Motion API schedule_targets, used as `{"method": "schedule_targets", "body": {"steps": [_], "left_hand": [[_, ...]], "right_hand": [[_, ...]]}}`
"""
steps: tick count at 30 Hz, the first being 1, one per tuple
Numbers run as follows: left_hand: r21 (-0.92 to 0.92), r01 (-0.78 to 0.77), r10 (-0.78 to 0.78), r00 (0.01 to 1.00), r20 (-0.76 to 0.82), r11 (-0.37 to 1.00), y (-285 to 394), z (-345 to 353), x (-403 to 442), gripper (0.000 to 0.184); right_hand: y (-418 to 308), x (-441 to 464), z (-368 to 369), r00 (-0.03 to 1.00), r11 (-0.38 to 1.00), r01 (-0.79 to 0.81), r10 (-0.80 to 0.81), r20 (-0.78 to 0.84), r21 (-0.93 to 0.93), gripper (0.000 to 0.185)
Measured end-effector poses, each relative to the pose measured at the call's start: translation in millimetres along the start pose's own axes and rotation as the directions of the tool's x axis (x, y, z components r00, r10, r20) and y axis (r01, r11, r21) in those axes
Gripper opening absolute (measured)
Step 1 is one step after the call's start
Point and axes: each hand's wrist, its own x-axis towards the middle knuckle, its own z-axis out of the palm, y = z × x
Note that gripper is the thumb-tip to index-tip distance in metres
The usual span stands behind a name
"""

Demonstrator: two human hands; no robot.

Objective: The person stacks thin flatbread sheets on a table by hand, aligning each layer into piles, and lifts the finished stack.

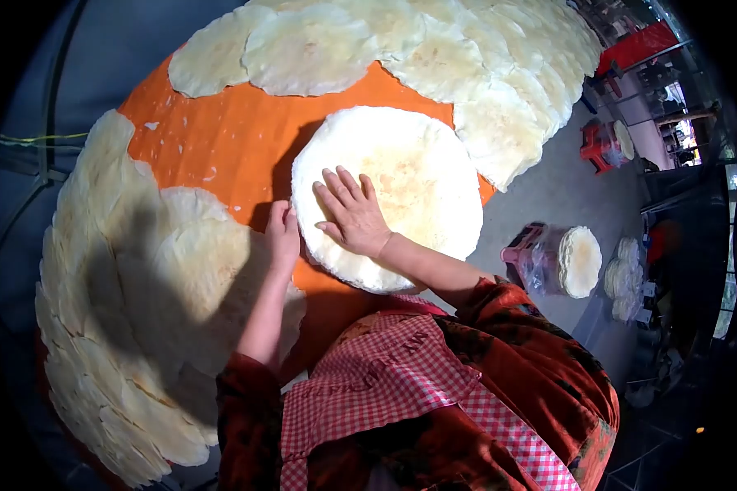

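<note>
A thick stack of round flatbreads (422, 192) stands in front of me on an orange table cover (196, 147). Flat on its top, toward the left side, lies my right hand (352, 211), fingers spread. My left hand (283, 233) is at the stack's left edge with its fingers drawn together; whether they pinch the rim of a flatbread is hidden. Overlapping flatbreads (131, 303) cover the table's left side, and more overlapping flatbreads (467, 53) run along its far side.
On the grey floor at right, another flatbread stack (580, 262) rests on a pink stool (522, 250), with a further pile (624, 278) beyond. A red stool (598, 147) stands farther back. Dark sheeting (16, 204) hangs at left.
</note>
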Motion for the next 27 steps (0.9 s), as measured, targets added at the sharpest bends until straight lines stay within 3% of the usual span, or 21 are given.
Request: {"method": "schedule_targets", "body": {"steps": [4,6,11,14,15,16,18,20,22,24,26,27], "left_hand": [[-0.008,0.057,-0.056,0.988,0.147,0.998,-13,-3,20,0.011],[0.0,0.072,-0.07,0.976,0.208,0.997,-8,-8,23,0.01],[0.117,-0.178,0.142,0.954,0.264,0.977,4,-17,32,0.004],[0.078,-0.176,0.153,0.958,0.243,0.981,2,-30,42,0.004],[-0.174,0.023,-0.004,0.994,0.11,0.984,2,-42,46,0.006],[-0.435,0.176,-0.191,0.981,0.008,0.883,3,-62,45,0.01],[-0.603,0.024,-0.154,0.974,-0.165,0.798,9,-116,33,0.014],[-0.623,-0.004,-0.149,0.97,-0.193,0.782,33,-156,-15,0.019],[-0.385,0.121,-0.207,0.96,-0.19,0.915,34,-178,-84,0.021],[-0.323,0.085,-0.134,0.982,-0.134,0.942,9,-181,-172,0.017],[0.088,0.187,-0.163,0.959,-0.231,0.978,-38,-170,-271,0.01],[0.045,0.366,-0.347,0.909,-0.23,0.929,-37,-159,-312,0.009]], "right_hand": [[-8,7,-14,1.0,1.0,-0.019,0.019,0.016,-0.025,0.07],[-12,17,-11,0.997,0.997,0.077,-0.077,0.009,0.006,0.076],[-8,17,15,0.993,0.993,0.108,-0.11,0.044,0.036,0.079],[-5,16,21,0.992,0.993,0.113,-0.111,0.063,-0.024,0.081],[-5,16,23,0.992,0.994,0.109,-0.107,0.059,-0.025,0.081],[-5,16,26,0.993,0.994,0.105,-0.101,0.068,-0.045,0.08],[-7,17,27,0.99,0.991,0.109,-0.101,0.099,-0.075,0.08],[-6,16,31,0.992,0.993,0.107,-0.103,0.076,-0.054,0.082],[-9,19,30,0.991,0.992,0.097,-0.087,0.105,-0.086,0.083],[-12,21,27,0.99,0.989,0.105,-0.094,0.103,-0.105,0.082],[-27,28,1,0.98,0.989,0.086,-0.063,0.19,-0.119,0.08],[-39,27,-9,0.983,0.994,0.11,-0.112,0.143,0.019,0.077]]}}
